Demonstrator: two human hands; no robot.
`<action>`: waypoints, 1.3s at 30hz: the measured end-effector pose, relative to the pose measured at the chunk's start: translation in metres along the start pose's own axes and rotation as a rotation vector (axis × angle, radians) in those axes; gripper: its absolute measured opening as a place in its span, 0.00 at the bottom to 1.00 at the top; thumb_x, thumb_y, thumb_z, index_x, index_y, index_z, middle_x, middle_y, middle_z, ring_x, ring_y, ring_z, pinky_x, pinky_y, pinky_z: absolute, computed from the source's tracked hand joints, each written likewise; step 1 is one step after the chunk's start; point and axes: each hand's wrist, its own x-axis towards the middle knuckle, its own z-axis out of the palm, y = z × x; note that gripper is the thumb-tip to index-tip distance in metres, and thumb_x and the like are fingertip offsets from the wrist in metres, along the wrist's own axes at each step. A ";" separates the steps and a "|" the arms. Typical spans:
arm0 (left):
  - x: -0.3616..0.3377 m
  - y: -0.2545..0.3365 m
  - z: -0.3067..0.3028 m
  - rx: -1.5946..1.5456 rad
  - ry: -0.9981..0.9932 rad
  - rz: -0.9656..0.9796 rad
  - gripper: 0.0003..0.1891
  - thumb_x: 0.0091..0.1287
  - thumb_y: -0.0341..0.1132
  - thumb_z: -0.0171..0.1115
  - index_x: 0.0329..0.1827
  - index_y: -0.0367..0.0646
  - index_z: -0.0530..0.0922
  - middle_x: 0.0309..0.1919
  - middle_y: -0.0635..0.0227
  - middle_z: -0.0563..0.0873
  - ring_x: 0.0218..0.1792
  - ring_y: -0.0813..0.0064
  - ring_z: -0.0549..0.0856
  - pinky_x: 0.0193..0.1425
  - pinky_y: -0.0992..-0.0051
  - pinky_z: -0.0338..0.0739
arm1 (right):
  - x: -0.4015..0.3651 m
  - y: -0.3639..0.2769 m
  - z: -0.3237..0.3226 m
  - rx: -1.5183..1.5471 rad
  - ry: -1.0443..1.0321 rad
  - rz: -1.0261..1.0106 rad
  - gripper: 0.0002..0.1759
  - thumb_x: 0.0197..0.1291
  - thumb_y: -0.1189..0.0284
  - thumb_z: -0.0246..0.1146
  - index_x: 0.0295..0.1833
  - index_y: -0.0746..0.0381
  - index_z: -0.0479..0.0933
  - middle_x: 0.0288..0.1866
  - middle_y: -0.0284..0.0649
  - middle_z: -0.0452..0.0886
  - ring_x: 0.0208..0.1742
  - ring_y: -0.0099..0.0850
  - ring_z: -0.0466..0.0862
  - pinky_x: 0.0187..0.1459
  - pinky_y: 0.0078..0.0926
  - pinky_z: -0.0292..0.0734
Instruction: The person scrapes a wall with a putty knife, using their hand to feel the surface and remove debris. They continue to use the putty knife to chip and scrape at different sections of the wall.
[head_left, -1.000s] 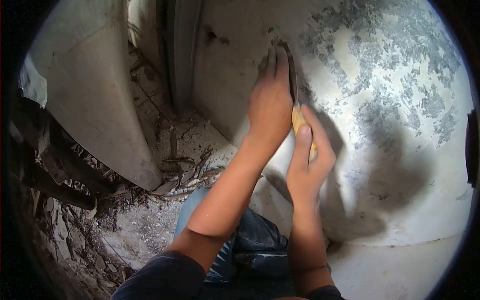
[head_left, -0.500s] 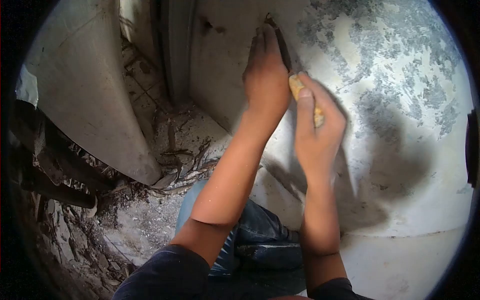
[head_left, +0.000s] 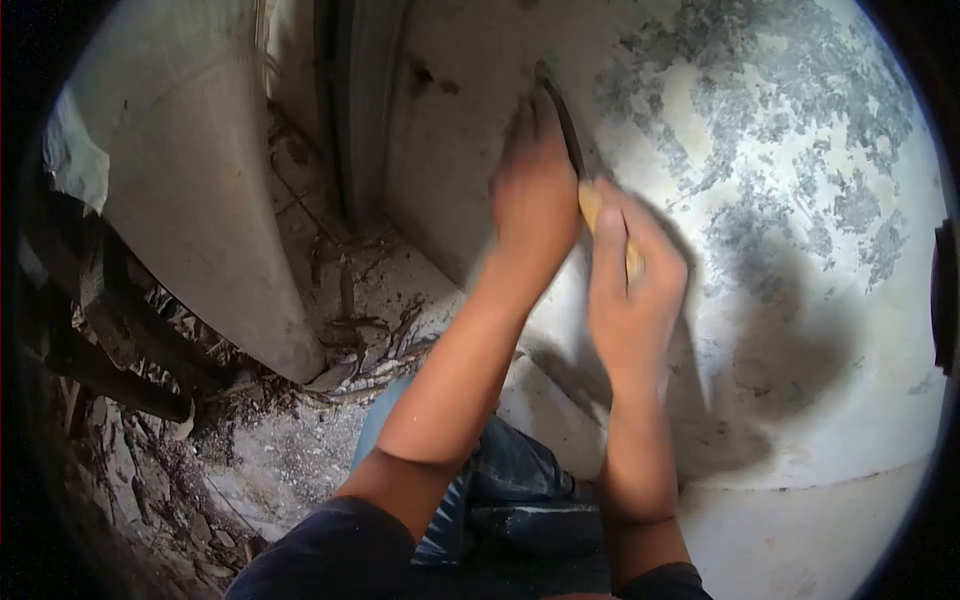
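Right hand point(head_left: 632, 300) closing tight around a yellow-handled scraper point(head_left: 591, 205), left hand point(head_left: 535, 190) lying flat and open, fingers pressing its dark blade point(head_left: 568, 118) against a mottled wall point(head_left: 790, 200).

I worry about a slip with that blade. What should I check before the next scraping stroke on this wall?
1. Right hand closed round the scraper handle: ok.
2. Left hand fingers off the blade edge: cannot tell, motion blur.
3. Blade lying against the wall: ok.
4. Knee well below the blade: ok.
5. Floor free of loose debris: not ok, scraps lie at the wall's foot.
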 end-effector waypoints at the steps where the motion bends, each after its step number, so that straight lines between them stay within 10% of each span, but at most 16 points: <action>1: 0.006 -0.008 0.005 -0.035 0.123 0.043 0.38 0.62 0.30 0.63 0.77 0.30 0.62 0.67 0.37 0.76 0.65 0.41 0.79 0.67 0.54 0.77 | 0.006 0.006 0.009 0.051 0.003 0.026 0.15 0.74 0.71 0.60 0.55 0.69 0.83 0.49 0.56 0.88 0.53 0.51 0.89 0.53 0.38 0.83; 6: -0.001 -0.023 -0.007 -0.153 0.125 0.093 0.37 0.61 0.28 0.62 0.76 0.29 0.63 0.67 0.35 0.76 0.66 0.39 0.78 0.69 0.54 0.76 | 0.004 -0.007 0.012 -0.098 -0.089 0.054 0.15 0.74 0.69 0.59 0.56 0.68 0.83 0.48 0.55 0.88 0.51 0.53 0.89 0.52 0.39 0.83; 9: -0.008 0.008 -0.023 -0.126 -0.205 -0.133 0.39 0.60 0.26 0.63 0.77 0.29 0.61 0.69 0.33 0.73 0.68 0.37 0.76 0.71 0.53 0.74 | -0.011 -0.012 0.002 -0.064 -0.048 0.065 0.15 0.73 0.71 0.59 0.57 0.68 0.83 0.48 0.55 0.89 0.52 0.51 0.90 0.52 0.38 0.84; 12: -0.006 -0.006 0.000 -0.069 0.029 0.049 0.39 0.60 0.26 0.63 0.77 0.28 0.61 0.69 0.34 0.74 0.68 0.37 0.76 0.70 0.54 0.75 | -0.012 -0.011 0.007 -0.076 0.006 0.084 0.15 0.73 0.74 0.59 0.57 0.71 0.83 0.48 0.56 0.89 0.51 0.47 0.91 0.52 0.36 0.84; 20: -0.046 0.011 -0.009 -0.131 -0.089 -0.021 0.39 0.65 0.33 0.61 0.79 0.29 0.58 0.73 0.35 0.68 0.73 0.37 0.70 0.76 0.52 0.68 | -0.046 -0.011 -0.009 0.003 -0.078 0.276 0.19 0.78 0.69 0.56 0.63 0.72 0.80 0.58 0.54 0.87 0.64 0.40 0.83 0.68 0.34 0.72; 28: -0.053 0.027 -0.002 -0.335 -0.044 0.065 0.37 0.69 0.33 0.64 0.80 0.34 0.61 0.74 0.40 0.70 0.76 0.37 0.67 0.78 0.51 0.63 | -0.080 -0.014 -0.025 0.034 0.084 0.440 0.20 0.75 0.73 0.56 0.67 0.71 0.76 0.51 0.51 0.88 0.47 0.31 0.87 0.50 0.28 0.81; 30: -0.046 0.024 -0.007 -0.275 -0.019 0.038 0.36 0.67 0.34 0.64 0.78 0.31 0.62 0.73 0.37 0.69 0.75 0.36 0.67 0.79 0.50 0.61 | -0.074 -0.026 -0.012 0.204 0.073 0.419 0.21 0.79 0.71 0.53 0.70 0.69 0.75 0.29 0.34 0.79 0.25 0.17 0.72 0.27 0.17 0.66; 39: -0.060 0.033 0.000 -0.297 -0.185 -0.005 0.39 0.64 0.30 0.63 0.78 0.27 0.59 0.73 0.34 0.69 0.74 0.36 0.67 0.80 0.50 0.61 | -0.080 -0.011 -0.025 0.236 0.298 0.503 0.19 0.71 0.69 0.64 0.61 0.70 0.80 0.42 0.41 0.83 0.33 0.23 0.77 0.38 0.20 0.74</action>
